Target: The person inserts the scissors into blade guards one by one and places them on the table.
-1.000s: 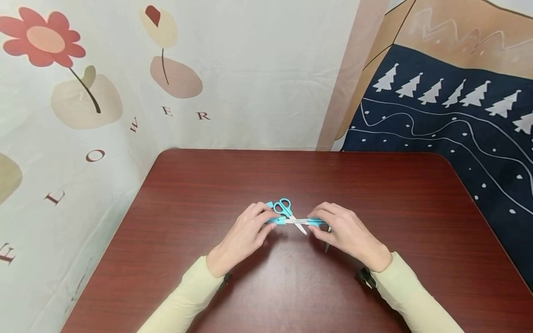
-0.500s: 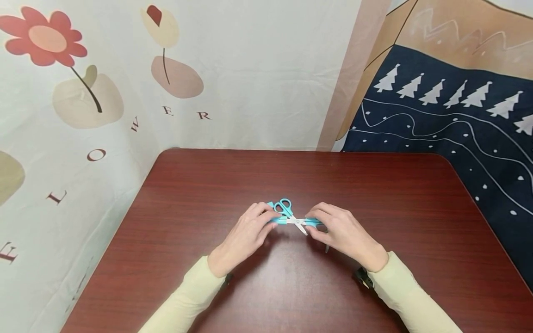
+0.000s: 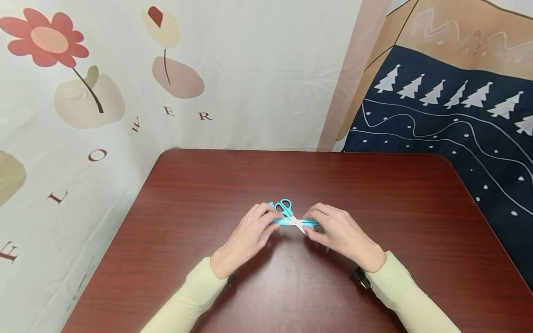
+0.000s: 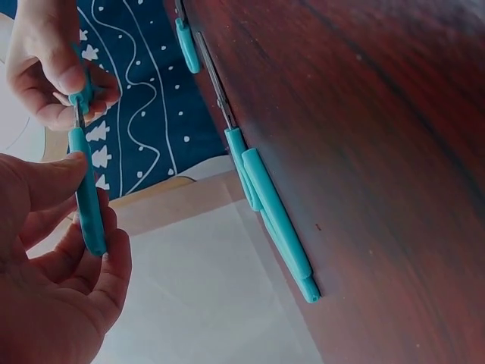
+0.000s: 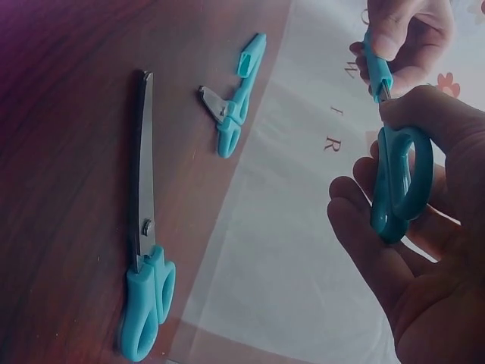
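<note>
My left hand point(image 3: 250, 231) pinches a turquoise blade cover point(image 4: 90, 212) between thumb and fingers above the table. My right hand point(image 3: 345, 233) holds a pair of scissors by its turquoise handles point(image 5: 413, 174), the blades pointing into the cover. Only a short strip of metal shows between handle and cover in the right wrist view. Below the hands, another pair of scissors point(image 3: 285, 208) lies on the table beside a second turquoise cover point(image 5: 254, 53). A third, uncovered pair of scissors point(image 5: 146, 220) also lies there; in the head view my right hand hides most of it.
The dark red-brown wooden table point(image 3: 208, 185) has rounded far corners. Behind it hangs a pale cloth point(image 3: 258, 83) printed with flowers and letters. A navy cloth point(image 3: 416, 120) with white trees hangs at the right.
My right hand has moved slightly left with its scissors, bringing the handles closer to the cover. Less blade shows between them. My left hand has shifted only slightly right.
</note>
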The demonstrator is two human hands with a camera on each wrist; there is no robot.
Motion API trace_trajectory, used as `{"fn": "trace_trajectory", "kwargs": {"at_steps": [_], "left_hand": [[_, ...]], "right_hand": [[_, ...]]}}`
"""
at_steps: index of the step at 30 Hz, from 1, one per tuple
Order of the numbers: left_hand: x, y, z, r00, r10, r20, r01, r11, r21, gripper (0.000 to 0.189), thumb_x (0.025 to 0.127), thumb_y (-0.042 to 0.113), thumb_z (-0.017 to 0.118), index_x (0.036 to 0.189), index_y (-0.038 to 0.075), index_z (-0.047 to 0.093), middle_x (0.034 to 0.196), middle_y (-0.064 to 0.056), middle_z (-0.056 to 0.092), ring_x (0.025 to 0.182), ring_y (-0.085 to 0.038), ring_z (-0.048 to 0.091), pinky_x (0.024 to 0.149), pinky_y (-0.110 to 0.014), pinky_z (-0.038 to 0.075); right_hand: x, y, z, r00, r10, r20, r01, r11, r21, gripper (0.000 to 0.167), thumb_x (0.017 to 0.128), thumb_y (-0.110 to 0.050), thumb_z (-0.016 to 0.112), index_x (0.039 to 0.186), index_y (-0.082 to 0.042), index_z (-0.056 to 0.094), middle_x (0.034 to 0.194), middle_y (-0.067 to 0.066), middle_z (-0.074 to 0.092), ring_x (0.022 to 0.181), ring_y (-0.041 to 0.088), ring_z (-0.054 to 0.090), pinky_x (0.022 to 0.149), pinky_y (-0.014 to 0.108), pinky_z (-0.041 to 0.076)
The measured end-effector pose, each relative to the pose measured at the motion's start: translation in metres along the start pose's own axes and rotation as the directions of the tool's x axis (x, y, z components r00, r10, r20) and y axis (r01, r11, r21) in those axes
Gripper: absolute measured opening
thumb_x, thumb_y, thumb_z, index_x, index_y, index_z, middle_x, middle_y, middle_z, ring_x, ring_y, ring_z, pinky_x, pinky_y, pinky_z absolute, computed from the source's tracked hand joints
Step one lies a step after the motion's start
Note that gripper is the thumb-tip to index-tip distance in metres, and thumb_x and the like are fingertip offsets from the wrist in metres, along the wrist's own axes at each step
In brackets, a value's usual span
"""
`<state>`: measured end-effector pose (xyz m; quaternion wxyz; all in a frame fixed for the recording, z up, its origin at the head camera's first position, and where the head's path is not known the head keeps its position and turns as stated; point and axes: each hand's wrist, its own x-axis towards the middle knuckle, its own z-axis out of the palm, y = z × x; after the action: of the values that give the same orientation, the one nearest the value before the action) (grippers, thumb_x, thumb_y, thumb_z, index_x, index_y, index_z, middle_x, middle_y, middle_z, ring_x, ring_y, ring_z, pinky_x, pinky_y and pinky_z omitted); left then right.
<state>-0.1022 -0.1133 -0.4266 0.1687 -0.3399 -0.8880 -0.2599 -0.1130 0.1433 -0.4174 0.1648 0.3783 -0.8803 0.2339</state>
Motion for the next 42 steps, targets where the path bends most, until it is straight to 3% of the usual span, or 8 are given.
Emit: {"fn": "trace_trajectory", "kwargs": {"at_steps": [11, 22, 32, 42], "left_hand": [[0.0015, 0.0011, 0.0021, 1.000, 0.012, -0.004, -0.012, 1.000, 0.000, 0.019, 0.091, 0.010, 0.072, 0.110, 0.012, 0.071, 0.107, 0.003, 0.061, 0.094, -0.017, 0.056, 0.085, -0.029, 0.050], [0.0013, 0.0035, 0.0051, 0.998, 0.046, -0.039, -0.046, 0.999, 0.016, 0.020, 0.089, 0.009, 0.075, 0.109, 0.010, 0.072, 0.106, 0.002, 0.061, 0.091, -0.014, 0.055, 0.071, -0.023, 0.046], [0.0030, 0.0045, 0.0047, 0.998, 0.055, -0.011, -0.055, 0.998, 0.004, 0.020, 0.091, 0.007, 0.071, 0.110, 0.010, 0.071, 0.107, 0.001, 0.061, 0.096, -0.015, 0.056, 0.078, -0.026, 0.050], [0.0049, 0.0067, 0.0052, 0.996, 0.084, -0.028, -0.084, 0.996, 0.020, 0.019, 0.090, 0.007, 0.072, 0.109, 0.007, 0.071, 0.104, -0.001, 0.061, 0.095, -0.015, 0.055, 0.077, -0.026, 0.050]], "right_hand": [[0.0013, 0.0001, 0.0031, 0.999, -0.029, -0.027, 0.029, 1.000, -0.005, 0.023, 0.079, -0.018, 0.083, 0.098, -0.014, 0.071, 0.093, -0.007, 0.066, 0.074, 0.002, 0.060, 0.065, 0.019, 0.054], [0.0006, -0.0017, 0.0044, 0.999, -0.031, -0.031, 0.031, 0.999, 0.014, 0.023, 0.079, -0.019, 0.083, 0.098, -0.012, 0.071, 0.093, -0.006, 0.067, 0.073, 0.003, 0.059, 0.064, 0.020, 0.053], [-0.0008, 0.0012, 0.0059, 0.997, -0.067, -0.048, 0.068, 0.997, 0.021, 0.023, 0.079, -0.017, 0.083, 0.097, -0.011, 0.070, 0.093, -0.005, 0.066, 0.069, 0.004, 0.061, 0.059, 0.014, 0.050], [-0.0004, 0.0001, 0.0059, 0.996, -0.073, -0.056, 0.073, 0.997, -0.004, 0.025, 0.079, -0.019, 0.083, 0.098, -0.011, 0.070, 0.094, -0.004, 0.066, 0.071, 0.002, 0.060, 0.060, 0.016, 0.051]]}}
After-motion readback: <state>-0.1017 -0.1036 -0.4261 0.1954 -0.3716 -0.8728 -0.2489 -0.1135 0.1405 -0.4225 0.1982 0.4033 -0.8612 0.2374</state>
